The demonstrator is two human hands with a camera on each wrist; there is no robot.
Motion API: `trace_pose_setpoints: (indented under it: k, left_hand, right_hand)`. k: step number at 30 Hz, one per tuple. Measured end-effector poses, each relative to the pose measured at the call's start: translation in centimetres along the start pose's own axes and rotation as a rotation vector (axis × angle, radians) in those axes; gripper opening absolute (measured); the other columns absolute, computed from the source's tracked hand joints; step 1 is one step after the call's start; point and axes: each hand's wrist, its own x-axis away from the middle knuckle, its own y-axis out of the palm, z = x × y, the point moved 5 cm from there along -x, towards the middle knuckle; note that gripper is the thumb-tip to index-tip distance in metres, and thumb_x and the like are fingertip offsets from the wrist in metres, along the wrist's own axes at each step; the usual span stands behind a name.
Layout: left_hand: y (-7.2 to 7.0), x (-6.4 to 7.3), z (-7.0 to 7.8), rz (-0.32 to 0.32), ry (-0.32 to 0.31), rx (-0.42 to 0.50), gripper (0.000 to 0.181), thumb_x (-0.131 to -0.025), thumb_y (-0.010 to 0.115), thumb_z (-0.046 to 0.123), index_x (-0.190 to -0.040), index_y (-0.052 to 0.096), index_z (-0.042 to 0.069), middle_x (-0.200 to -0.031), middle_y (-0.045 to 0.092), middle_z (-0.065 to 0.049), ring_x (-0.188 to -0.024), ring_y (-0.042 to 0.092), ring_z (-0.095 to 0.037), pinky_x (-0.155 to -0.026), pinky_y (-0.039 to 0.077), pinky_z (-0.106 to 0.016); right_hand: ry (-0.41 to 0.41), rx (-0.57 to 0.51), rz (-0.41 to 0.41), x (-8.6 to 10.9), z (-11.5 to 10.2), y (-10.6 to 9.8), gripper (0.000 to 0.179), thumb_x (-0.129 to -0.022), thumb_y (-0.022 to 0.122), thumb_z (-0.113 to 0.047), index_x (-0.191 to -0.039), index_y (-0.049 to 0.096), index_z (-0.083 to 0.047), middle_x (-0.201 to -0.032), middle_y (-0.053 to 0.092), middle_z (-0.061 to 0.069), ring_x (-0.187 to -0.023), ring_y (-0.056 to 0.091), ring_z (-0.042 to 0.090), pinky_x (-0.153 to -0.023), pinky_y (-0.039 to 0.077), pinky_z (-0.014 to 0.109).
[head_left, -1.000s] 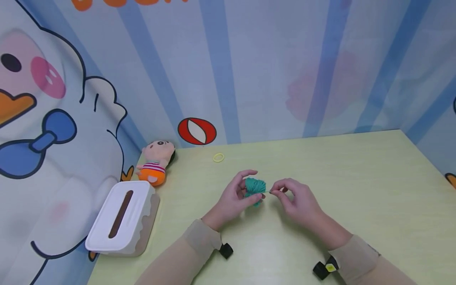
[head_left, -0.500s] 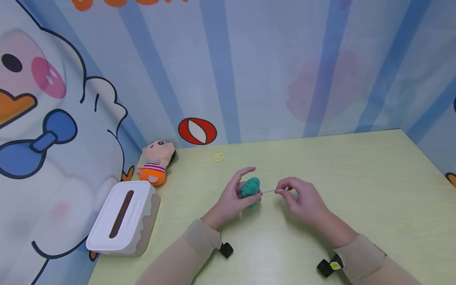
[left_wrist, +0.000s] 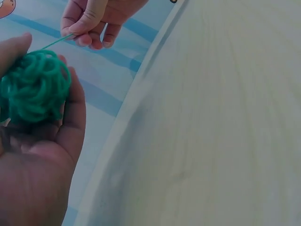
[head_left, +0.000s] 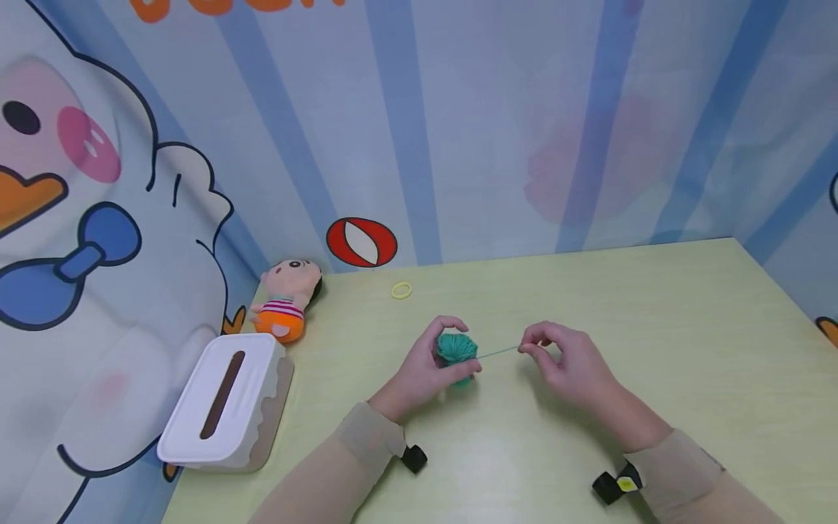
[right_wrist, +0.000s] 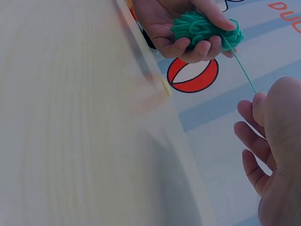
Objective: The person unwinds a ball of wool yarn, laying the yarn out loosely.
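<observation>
A ball of green yarn (head_left: pixel 456 348) is held above the table by my left hand (head_left: pixel 427 367), fingers and thumb curled round it. From the ball a single strand of yarn (head_left: pixel 497 352) runs taut to my right hand (head_left: pixel 571 366), which pinches it between thumb and index finger. The left wrist view shows the ball's looped windings (left_wrist: pixel 37 87) over the palm. In the right wrist view, the strand (right_wrist: pixel 241 68) leaves the ball near the left thumb, and the other right fingers (right_wrist: pixel 256 146) are loosely bent.
On the pale table (head_left: pixel 655 313), a yellow ring (head_left: pixel 401 290) lies beyond the hands. At the left stand a white-lidded tissue box (head_left: pixel 225 400) and, behind it, a plush doll (head_left: pixel 286 300) in orange shorts. A printed blue-striped backdrop (head_left: pixel 484 131) borders the table's far edge.
My right hand has moved right, away from the ball, and the strand between the hands has grown longer. The yarn ball has turned and shifted slightly left in my left hand.
</observation>
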Motion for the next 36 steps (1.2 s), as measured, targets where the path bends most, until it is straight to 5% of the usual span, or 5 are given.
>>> trace_pose_setpoints:
  k: [3, 9, 19, 29, 36]
  left_hand:
    - [0.0, 0.1, 0.0, -0.016, -0.006, -0.001, 0.065, -0.103, 0.079, 0.014, -0.161, 0.051, 0.024, -0.122, 0.077, -0.018, -0.109, 0.081, -0.030, -0.100, 0.065, -0.031]
    - [-0.3, 0.1, -0.2, 0.003, -0.009, -0.036, 0.042, -0.103, 0.079, 0.015, -0.138, 0.058, 0.008, -0.128, 0.077, -0.011, -0.115, 0.075, -0.022, -0.103, 0.062, -0.029]
    - [-0.6, 0.1, -0.2, 0.000, -0.025, 0.009, 0.050, -0.104, 0.076, 0.010, -0.146, 0.049, 0.003, -0.132, 0.070, -0.027, -0.110, 0.078, -0.019, -0.104, 0.063, -0.032]
    - [-1.0, 0.1, -0.2, 0.022, -0.028, -0.010, 0.058, -0.104, 0.078, 0.017, -0.156, 0.053, 0.014, -0.128, 0.072, -0.023, -0.108, 0.081, -0.022, -0.104, 0.064, -0.034]
    - [-1.1, 0.1, 0.0, 0.035, -0.005, 0.032, 0.039, -0.104, 0.076, 0.010, -0.133, 0.051, 0.011, -0.127, 0.070, -0.015, -0.099, 0.079, -0.019, -0.102, 0.064, -0.032]
  right_hand:
    - [0.013, 0.008, -0.002, 0.1, 0.4, -0.3, 0.014, -0.097, 0.081, -0.003, -0.102, 0.073, -0.013, -0.094, 0.077, -0.002, -0.086, 0.065, 0.009, -0.080, 0.060, 0.031]
    - [-0.009, 0.012, 0.010, 0.0, 0.9, -0.8, 0.014, -0.097, 0.081, -0.003, -0.102, 0.073, -0.014, -0.093, 0.077, -0.003, -0.085, 0.065, 0.007, -0.078, 0.058, 0.027]
    - [0.086, 0.015, -0.008, 0.2, 2.1, -2.1, 0.009, -0.102, 0.077, -0.006, -0.102, 0.072, -0.014, -0.095, 0.076, 0.004, -0.083, 0.060, 0.008, -0.074, 0.050, 0.025]
    - [0.113, 0.021, -0.007, 0.1, 3.0, -2.9, 0.006, -0.103, 0.076, -0.007, -0.104, 0.073, -0.012, -0.097, 0.077, 0.006, -0.085, 0.061, 0.009, -0.074, 0.050, 0.024]
    - [0.130, 0.017, -0.010, 0.1, 3.5, -3.4, 0.007, -0.102, 0.077, -0.006, -0.105, 0.073, -0.012, -0.098, 0.077, 0.007, -0.087, 0.062, 0.011, -0.071, 0.050, 0.023]
